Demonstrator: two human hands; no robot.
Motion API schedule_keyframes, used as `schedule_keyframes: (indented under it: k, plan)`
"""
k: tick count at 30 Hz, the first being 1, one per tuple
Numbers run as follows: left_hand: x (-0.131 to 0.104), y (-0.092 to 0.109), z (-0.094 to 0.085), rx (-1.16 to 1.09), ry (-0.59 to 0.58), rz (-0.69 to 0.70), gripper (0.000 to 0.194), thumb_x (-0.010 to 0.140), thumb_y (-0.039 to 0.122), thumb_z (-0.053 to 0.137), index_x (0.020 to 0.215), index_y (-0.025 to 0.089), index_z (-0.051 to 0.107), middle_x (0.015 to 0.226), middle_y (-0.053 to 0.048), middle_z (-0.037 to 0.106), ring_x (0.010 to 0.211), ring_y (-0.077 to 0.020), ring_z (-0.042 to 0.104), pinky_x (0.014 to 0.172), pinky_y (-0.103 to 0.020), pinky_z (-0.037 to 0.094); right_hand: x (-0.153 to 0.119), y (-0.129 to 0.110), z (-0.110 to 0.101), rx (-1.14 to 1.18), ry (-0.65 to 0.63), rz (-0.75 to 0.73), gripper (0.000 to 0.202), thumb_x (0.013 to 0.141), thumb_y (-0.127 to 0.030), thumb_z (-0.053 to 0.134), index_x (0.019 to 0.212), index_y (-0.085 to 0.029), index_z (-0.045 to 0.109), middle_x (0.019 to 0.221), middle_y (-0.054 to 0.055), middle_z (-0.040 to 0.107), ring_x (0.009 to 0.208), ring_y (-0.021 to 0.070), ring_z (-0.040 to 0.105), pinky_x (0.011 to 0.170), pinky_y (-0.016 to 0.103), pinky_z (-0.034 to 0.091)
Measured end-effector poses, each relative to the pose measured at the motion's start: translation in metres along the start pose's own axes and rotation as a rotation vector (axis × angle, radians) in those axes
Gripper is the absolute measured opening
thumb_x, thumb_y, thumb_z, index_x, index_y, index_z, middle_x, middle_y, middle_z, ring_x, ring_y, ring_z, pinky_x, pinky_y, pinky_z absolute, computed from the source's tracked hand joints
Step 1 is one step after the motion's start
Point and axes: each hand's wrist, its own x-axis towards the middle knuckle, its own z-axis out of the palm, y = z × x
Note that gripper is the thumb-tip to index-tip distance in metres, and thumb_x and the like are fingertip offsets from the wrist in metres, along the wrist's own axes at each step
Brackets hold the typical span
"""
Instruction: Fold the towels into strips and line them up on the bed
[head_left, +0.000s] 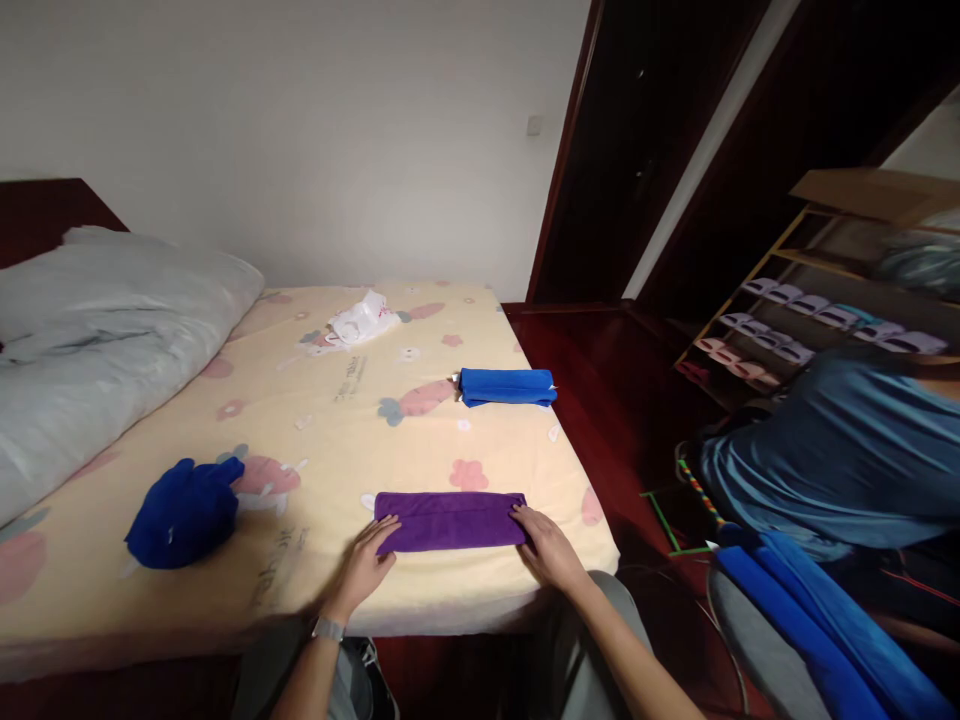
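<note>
A purple towel (450, 522), folded into a long flat strip, lies near the front edge of the bed. At its left end, my left hand (367, 562) grips the edge, fingers on top and thumb by the lower corner. The opposite end is held by my right hand (551, 548), its fingers curled over the edge. Farther back lies a folded blue towel (506, 387) with small white bits at its ends. A crumpled dark blue cloth bundle (184, 513) rests to the left.
The bed (337, 440) has a yellow printed sheet. On it are a grey quilt (112, 330) and a white plastic bag (364, 320). To the right, a person in a blue top (840, 450) bends near a shoe rack (795, 310). Blue cloth (817, 630) drapes over a grey surface at lower right.
</note>
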Motion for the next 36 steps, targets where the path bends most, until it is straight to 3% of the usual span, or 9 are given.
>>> schedule_keyframes:
  k: [3,8,13,17,20,23,27,31,36]
  plan:
    - [0.009,-0.01,-0.001,-0.202,0.073,-0.159,0.036,0.089,0.028,0.052,0.124,0.024,0.062,0.129,-0.007,0.067,0.121,-0.021,0.062,0.105,-0.039,0.051,0.006,0.0,-0.01,0.201,0.036,0.137,0.045,0.086,-0.021,0.049,0.129,-0.018,0.06,0.133,0.011,0.064,0.124,0.024,0.059,0.11,0.041,0.043]
    - [0.042,-0.023,0.004,-0.352,0.214,-0.328,0.041,0.093,0.049,0.048,0.118,0.018,0.059,0.104,-0.009,0.074,0.098,-0.0221,0.072,0.084,-0.036,0.059,0.031,0.01,-0.018,0.401,0.037,0.295,0.036,0.096,-0.041,0.044,0.121,-0.021,0.059,0.112,0.008,0.072,0.101,0.0234,0.068,0.092,0.035,0.052]
    - [0.07,-0.027,0.008,-0.229,0.298,-0.362,0.04,0.093,0.046,0.047,0.12,0.019,0.058,0.109,-0.011,0.073,0.097,-0.0241,0.071,0.084,-0.039,0.057,0.068,0.021,-0.015,0.11,-0.032,0.447,0.038,0.101,-0.046,0.038,0.113,-0.018,0.06,0.098,0.01,0.074,0.09,0.0246,0.07,0.08,0.032,0.05]
    - [0.065,-0.021,0.002,0.154,0.311,-0.317,0.034,0.093,0.037,0.051,0.12,0.021,0.063,0.114,-0.012,0.071,0.105,-0.0283,0.066,0.094,-0.045,0.05,0.082,0.02,-0.015,-0.047,-0.038,0.489,0.041,0.099,-0.042,0.044,0.127,-0.014,0.055,0.097,0.016,0.072,0.093,0.0319,0.068,0.084,0.041,0.046]
    - [0.06,-0.005,-0.003,0.404,0.319,-0.241,0.035,0.096,0.028,0.045,0.126,0.021,0.063,0.121,-0.014,0.068,0.116,-0.0305,0.06,0.1,-0.048,0.046,0.081,0.006,-0.018,-0.225,0.075,0.442,0.045,0.099,-0.039,0.045,0.137,-0.015,0.049,0.117,0.02,0.067,0.108,0.0356,0.062,0.091,0.046,0.044]
    - [0.069,0.024,0.001,0.415,0.256,-0.031,0.042,0.097,0.021,0.042,0.135,0.022,0.058,0.139,-0.013,0.059,0.134,-0.0297,0.048,0.112,-0.05,0.038,0.081,-0.024,-0.012,-0.242,0.189,0.23,0.046,0.1,-0.033,0.04,0.143,-0.018,0.047,0.137,0.017,0.058,0.125,0.0328,0.052,0.105,0.048,0.037]
    - [0.089,0.051,0.022,0.371,0.079,0.227,0.05,0.099,0.031,0.044,0.148,0.026,0.045,0.156,-0.008,0.043,0.146,-0.0269,0.035,0.121,-0.051,0.028,0.087,-0.061,0.018,-0.172,0.098,-0.078,0.056,0.099,-0.037,0.042,0.153,-0.021,0.037,0.154,0.01,0.044,0.144,0.0277,0.036,0.12,0.048,0.023]
    - [0.081,0.029,0.033,0.353,0.023,0.234,0.056,0.1,0.039,0.044,0.154,0.031,0.033,0.158,-0.005,0.04,0.146,-0.0233,0.036,0.121,-0.048,0.03,0.084,-0.046,0.033,-0.189,0.0,-0.104,0.061,0.099,-0.038,0.043,0.155,-0.017,0.033,0.158,0.009,0.038,0.147,0.0262,0.032,0.121,0.048,0.024]
    - [0.055,-0.02,0.013,0.38,0.017,0.157,0.061,0.099,0.041,0.044,0.156,0.028,0.027,0.158,-0.007,0.04,0.147,-0.0224,0.035,0.122,-0.046,0.028,0.056,0.006,0.008,-0.226,-0.004,-0.057,0.059,0.099,-0.03,0.041,0.155,-0.014,0.032,0.159,0.011,0.035,0.148,0.0247,0.031,0.121,0.048,0.027]
